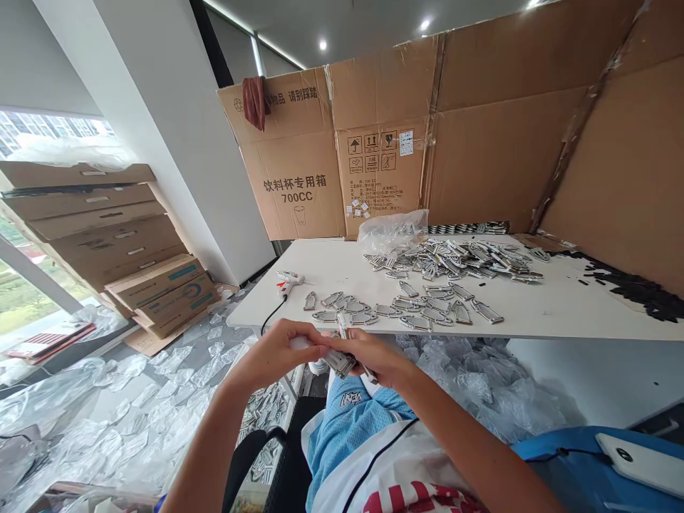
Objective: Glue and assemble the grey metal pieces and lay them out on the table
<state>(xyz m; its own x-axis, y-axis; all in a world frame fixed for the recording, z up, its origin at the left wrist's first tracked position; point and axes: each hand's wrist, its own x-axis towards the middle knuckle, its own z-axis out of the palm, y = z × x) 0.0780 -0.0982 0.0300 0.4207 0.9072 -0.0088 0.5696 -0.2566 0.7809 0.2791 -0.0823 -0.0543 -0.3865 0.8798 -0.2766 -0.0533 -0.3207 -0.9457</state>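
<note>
Above my lap, in front of the table edge, my left hand (297, 349) and my right hand (371, 350) meet with fingers closed around a few silver metal frame pieces (340, 362). One piece stands up between the hands, and others point down below the fingers. How many each hand holds is partly hidden by the fingers. On the white table (320, 267) just beyond lie several loose silver looped frames (435, 306). A large heap of similar frames (454, 258) is piled behind them. A white glue gun (288, 282) with a red trigger and black cord rests on the left.
Tall cardboard panels (385, 92) enclose the table's back and right. A clear plastic bag (392, 231) lies by the heap. Black strips (649, 288) are spread at the right. Crumpled plastic wrap (117, 434) covers the floor, and stacked boxes (165, 285) stand at left.
</note>
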